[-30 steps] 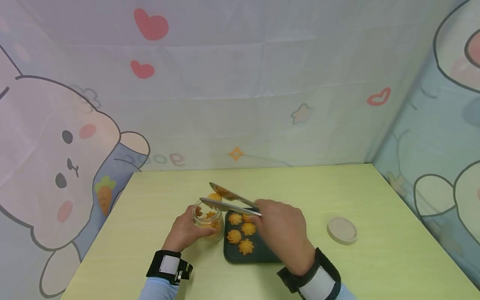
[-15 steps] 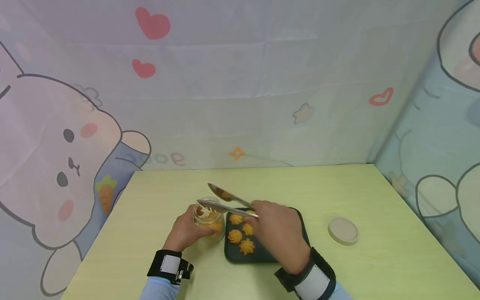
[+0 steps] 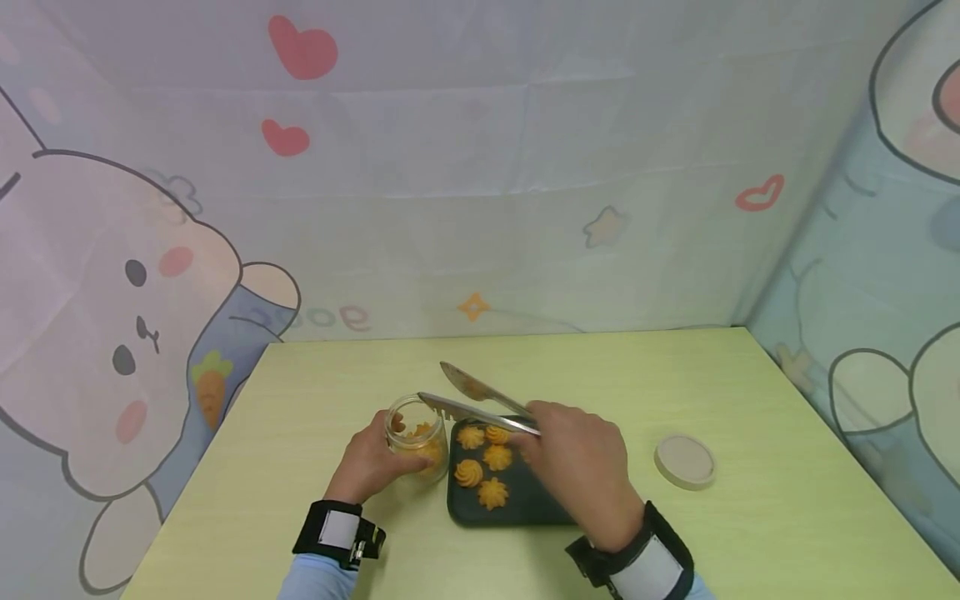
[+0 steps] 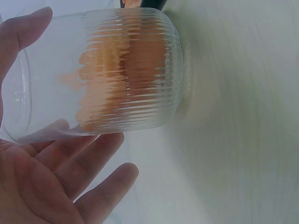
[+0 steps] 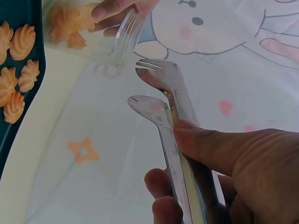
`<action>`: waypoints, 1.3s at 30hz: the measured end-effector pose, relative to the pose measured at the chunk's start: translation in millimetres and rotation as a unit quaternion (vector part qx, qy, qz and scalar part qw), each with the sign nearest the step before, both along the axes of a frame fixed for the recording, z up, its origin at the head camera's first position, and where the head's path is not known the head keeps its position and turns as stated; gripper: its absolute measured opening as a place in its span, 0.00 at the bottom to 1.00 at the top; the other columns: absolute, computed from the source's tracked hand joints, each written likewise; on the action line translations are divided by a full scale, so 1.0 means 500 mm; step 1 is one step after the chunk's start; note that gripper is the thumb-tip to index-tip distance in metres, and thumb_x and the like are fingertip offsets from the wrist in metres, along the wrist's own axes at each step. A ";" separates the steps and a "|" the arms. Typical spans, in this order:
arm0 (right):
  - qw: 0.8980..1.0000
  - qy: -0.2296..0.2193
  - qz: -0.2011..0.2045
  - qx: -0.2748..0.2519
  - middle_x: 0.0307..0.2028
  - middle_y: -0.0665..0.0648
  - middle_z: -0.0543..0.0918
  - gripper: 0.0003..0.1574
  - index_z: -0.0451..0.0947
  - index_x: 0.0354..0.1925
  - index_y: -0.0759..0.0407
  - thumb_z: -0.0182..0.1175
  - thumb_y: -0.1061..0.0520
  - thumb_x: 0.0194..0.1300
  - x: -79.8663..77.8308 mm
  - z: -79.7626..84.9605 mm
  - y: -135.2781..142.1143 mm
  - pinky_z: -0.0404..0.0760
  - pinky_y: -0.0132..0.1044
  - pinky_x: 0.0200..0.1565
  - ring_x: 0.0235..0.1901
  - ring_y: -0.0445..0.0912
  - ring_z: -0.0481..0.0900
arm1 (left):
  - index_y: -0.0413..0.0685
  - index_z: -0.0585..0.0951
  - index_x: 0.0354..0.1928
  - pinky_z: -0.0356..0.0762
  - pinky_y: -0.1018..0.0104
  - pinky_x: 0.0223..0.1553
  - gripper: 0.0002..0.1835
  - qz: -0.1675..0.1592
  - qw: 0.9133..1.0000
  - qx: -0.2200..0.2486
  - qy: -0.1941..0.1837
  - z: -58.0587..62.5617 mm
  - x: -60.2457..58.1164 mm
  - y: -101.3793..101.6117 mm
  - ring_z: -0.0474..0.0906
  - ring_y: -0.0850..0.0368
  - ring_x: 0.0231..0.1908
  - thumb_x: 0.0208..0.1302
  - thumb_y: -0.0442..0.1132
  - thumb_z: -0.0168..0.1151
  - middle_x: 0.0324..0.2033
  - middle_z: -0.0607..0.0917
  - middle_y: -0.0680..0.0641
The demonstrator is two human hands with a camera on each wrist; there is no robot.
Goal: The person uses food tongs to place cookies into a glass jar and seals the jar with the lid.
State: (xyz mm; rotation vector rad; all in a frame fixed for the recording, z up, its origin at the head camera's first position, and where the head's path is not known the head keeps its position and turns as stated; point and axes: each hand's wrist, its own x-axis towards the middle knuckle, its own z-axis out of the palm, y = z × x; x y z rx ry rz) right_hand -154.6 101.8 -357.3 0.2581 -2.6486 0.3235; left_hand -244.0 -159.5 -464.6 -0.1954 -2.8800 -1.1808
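Note:
My left hand (image 3: 372,462) holds a clear glass jar (image 4: 100,70) upright on the table, thumb and fingers set round its sides. Piped, shell-shaped cookies (image 4: 103,88) fill the ribbed lower part of the jar. Metal tongs (image 3: 480,388) are gripped in my right hand (image 3: 581,458). Their two tips stand apart with nothing between them, just right of the jar's mouth and above the tray's far left corner. In the right wrist view, the tongs' fork-like tip (image 5: 152,70) and spoon-like tip (image 5: 149,107) both show bare.
A dark baking tray (image 3: 517,515) lies right of the jar, with several cookies (image 3: 492,493) on its left side; my right hand covers part of it. Farther right on the pale table (image 3: 787,517) is a round beige lid (image 3: 685,462). A cartoon-print cloth (image 3: 487,167) hangs behind.
One second ago the tongs held a cookie at the jar's mouth; it has left them at the jar. The tongs and right hand have since moved right. The left hand stays put.

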 end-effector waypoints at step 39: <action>0.989 -0.123 -0.075 -0.039 0.17 0.54 0.82 0.23 0.83 0.42 0.57 0.68 0.44 0.53 0.006 -0.095 0.118 0.63 0.38 0.11 0.12 0.45 0.70 | 0.40 0.73 0.52 0.77 0.47 0.43 0.41 -0.007 1.000 0.003 0.004 0.009 0.006 0.002 0.78 0.44 0.45 0.37 0.54 0.77 0.47 0.83 0.35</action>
